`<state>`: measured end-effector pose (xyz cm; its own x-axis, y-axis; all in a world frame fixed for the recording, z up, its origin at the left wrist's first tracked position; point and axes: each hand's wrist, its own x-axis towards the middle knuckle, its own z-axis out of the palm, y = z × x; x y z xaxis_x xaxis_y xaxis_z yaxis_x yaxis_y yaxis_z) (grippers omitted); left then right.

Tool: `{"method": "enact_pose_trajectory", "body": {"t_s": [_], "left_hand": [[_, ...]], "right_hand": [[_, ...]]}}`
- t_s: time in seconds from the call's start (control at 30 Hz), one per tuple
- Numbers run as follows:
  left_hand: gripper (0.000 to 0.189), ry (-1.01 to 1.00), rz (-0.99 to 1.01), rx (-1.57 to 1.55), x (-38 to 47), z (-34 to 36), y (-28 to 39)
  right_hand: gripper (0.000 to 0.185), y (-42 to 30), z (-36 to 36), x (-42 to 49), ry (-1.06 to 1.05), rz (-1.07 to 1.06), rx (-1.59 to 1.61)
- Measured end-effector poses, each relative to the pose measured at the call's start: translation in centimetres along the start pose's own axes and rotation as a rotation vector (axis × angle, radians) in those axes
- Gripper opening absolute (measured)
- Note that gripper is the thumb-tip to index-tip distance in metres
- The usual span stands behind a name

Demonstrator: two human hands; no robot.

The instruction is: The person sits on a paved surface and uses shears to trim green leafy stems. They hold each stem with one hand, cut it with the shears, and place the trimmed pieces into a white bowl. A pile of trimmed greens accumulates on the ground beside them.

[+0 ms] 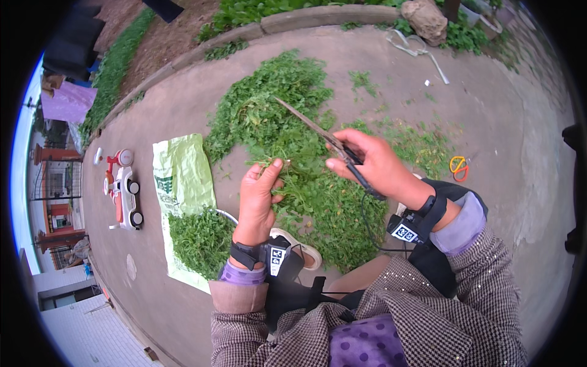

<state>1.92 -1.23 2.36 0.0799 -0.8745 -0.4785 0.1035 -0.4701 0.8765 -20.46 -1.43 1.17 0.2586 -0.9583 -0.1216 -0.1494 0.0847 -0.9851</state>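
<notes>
My left hand (pixel 261 197) pinches a few thin green stems (pixel 266 162) between thumb and forefinger. To its right, my right hand (pixel 376 165) holds a pair of scissors (pixel 334 141) by dark handles, with the long, rusty-looking blades pointing up and left, close together. Beneath both hands, a large heap of leafy green plants (pixel 284 101) spreads over the concrete ground, with more loose greens (pixel 344 215) nearer my feet. At the left, another pile of greens (pixel 199 238) lies on a flattened light-green woven sack (pixel 183 174) that bears writing.
Orange-and-yellow-handled scissors (pixel 458 169) lie on the ground at right, near scattered plant bits (pixel 422 147). A white-and-red ride-on toy (pixel 126 197) stands at far left. A stone curb (pixel 321 17), a rock (pixel 424 22) and a white strap (pixel 412 49) are at the top. My shoe (pixel 312 257) is beside the greens.
</notes>
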Motion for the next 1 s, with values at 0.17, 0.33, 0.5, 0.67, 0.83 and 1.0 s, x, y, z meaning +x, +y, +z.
{"method": "enact_pose_trajectory", "body": {"t_s": [0.17, 0.33, 0.5, 0.67, 0.83, 1.0], "left_hand": [[0.016, -0.053, -0.039, 0.095, -1.0, 2.0, -0.6], [0.017, -0.089, -0.054, 0.101, -1.0, 2.1, -1.0], [0.015, -0.09, -0.078, -0.08, -0.2, 0.6, -0.7], [0.015, -0.064, -0.079, -0.109, -0.1, 0.4, -0.9], [0.016, -0.074, -0.062, -0.062, -0.4, 1.6, -1.0], [0.016, -0.04, -0.071, -0.015, -1.1, 2.7, -0.8]], "right_hand": [[0.048, 0.9, 2.1, 0.2, -0.002, -0.23, 0.114], [0.037, 1.0, 2.3, 0.4, -0.014, -0.2, 0.169], [0.036, 0.3, 0.7, 0.3, 0.083, -0.218, 0.039], [0.04, -0.1, 0.6, 0.4, 0.094, -0.414, -0.05], [0.038, 0.3, 1.8, 0.5, -0.07, -0.142, 0.312], [0.038, 1.0, 2.4, 0.8, -0.029, -0.115, 0.245]]}}
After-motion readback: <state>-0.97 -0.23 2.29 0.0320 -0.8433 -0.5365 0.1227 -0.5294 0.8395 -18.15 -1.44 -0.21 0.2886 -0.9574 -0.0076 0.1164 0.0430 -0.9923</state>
